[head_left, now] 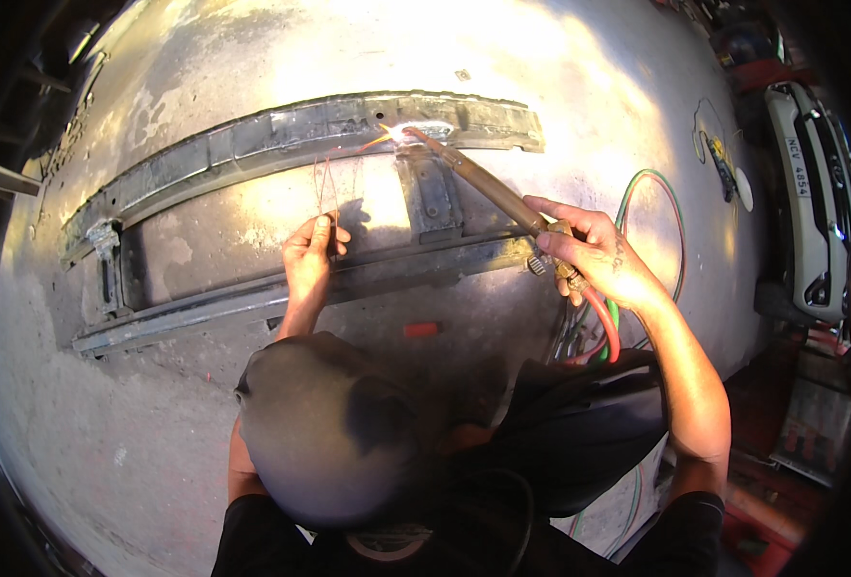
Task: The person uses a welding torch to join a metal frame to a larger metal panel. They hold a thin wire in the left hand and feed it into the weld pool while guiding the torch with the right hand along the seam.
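Observation:
My right hand (587, 248) is wrapped round the valve end of a gas welding torch (488, 188). The torch's tip points up and left, and a bright glow with an orange flame shows where it meets a metal frame (252, 139). That spot is the joint of the frame's long curved bar and a short cross-piece (432, 197). Between thumb and fingers, my left hand (314, 242) pinches a thin bent wire rod (323, 183), whose upper end rises toward the curved bar. Whether the rod touches the metal is unclear in the glare.
Red and green hoses (606, 322) run from the torch and loop on the concrete floor. A small red block (422, 329) lies below the lower bar (387, 271). At the right stands a white vehicle bumper (810, 202), with a cable and a pale disc (743, 189) nearby.

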